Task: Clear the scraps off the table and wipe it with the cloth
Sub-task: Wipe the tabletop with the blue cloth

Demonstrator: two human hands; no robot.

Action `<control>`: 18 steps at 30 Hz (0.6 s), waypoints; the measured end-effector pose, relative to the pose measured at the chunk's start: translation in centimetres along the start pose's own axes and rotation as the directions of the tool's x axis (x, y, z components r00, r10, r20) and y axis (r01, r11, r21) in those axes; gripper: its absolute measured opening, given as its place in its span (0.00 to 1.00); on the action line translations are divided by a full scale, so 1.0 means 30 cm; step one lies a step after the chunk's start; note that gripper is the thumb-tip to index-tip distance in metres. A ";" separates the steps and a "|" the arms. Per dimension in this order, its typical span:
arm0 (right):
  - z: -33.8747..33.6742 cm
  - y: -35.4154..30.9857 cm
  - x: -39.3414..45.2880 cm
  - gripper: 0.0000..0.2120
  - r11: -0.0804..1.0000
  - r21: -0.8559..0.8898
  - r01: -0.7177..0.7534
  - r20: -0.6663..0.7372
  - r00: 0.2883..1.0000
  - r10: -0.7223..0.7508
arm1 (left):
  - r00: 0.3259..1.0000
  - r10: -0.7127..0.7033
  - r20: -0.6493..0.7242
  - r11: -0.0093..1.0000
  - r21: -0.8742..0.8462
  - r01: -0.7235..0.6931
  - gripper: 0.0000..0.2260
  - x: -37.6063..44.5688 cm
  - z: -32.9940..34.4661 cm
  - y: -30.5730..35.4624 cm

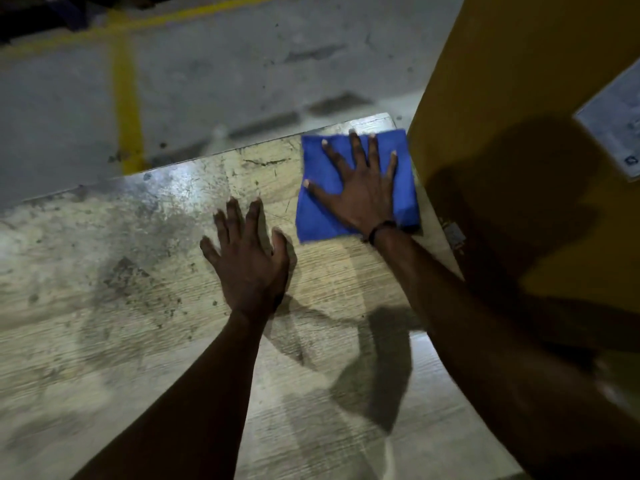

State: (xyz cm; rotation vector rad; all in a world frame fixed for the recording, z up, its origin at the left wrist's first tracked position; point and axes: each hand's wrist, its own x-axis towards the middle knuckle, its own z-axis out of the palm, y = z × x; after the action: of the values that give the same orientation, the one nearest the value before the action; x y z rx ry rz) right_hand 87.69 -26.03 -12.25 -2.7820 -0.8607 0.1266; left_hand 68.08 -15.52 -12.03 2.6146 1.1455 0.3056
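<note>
A folded blue cloth (322,209) lies flat at the far right corner of the worn, stained wooden table (121,306). My right hand (360,192) is spread flat on top of the cloth, fingers apart, pressing it onto the table. My left hand (247,258) rests palm down on the bare tabletop just left of the cloth, fingers spread, holding nothing. No scraps are visible on the table.
A yellow wall or pillar (519,116) stands against the table's right edge, with a paper notice (616,123) on it. Beyond the table's far edge is a grey concrete floor (207,74) with yellow painted lines (128,109).
</note>
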 end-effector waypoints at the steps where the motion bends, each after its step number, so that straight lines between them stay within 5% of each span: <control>1: 0.001 -0.009 -0.093 0.42 0.999 -0.006 0.036 -0.020 0.999 -0.036 | 1.000 -0.001 0.007 1.000 -0.004 0.001 0.28 -0.002 -0.001 0.003; 6: 0.003 0.018 -0.369 0.42 0.991 -0.010 0.132 0.025 0.991 -0.132 | 1.000 -0.004 0.024 1.000 -0.010 0.005 0.29 0.002 -0.012 0.006; 15: -0.004 -0.014 0.227 0.43 0.985 0.067 -0.161 0.036 0.987 0.158 | 1.000 -0.008 0.023 1.000 -0.014 0.008 0.29 0.004 -0.007 -0.003; 18: 0.043 -0.193 0.140 0.41 0.998 0.037 0.043 0.009 0.999 -0.043 | 1.000 -0.006 0.000 1.000 0.005 0.006 0.28 0.003 0.001 -0.008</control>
State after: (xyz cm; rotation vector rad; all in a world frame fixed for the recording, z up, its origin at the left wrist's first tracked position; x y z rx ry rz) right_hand 87.80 -18.78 -12.17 -2.7295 -0.9112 0.1476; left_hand 67.99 -15.29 -12.13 2.6146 1.1551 0.3019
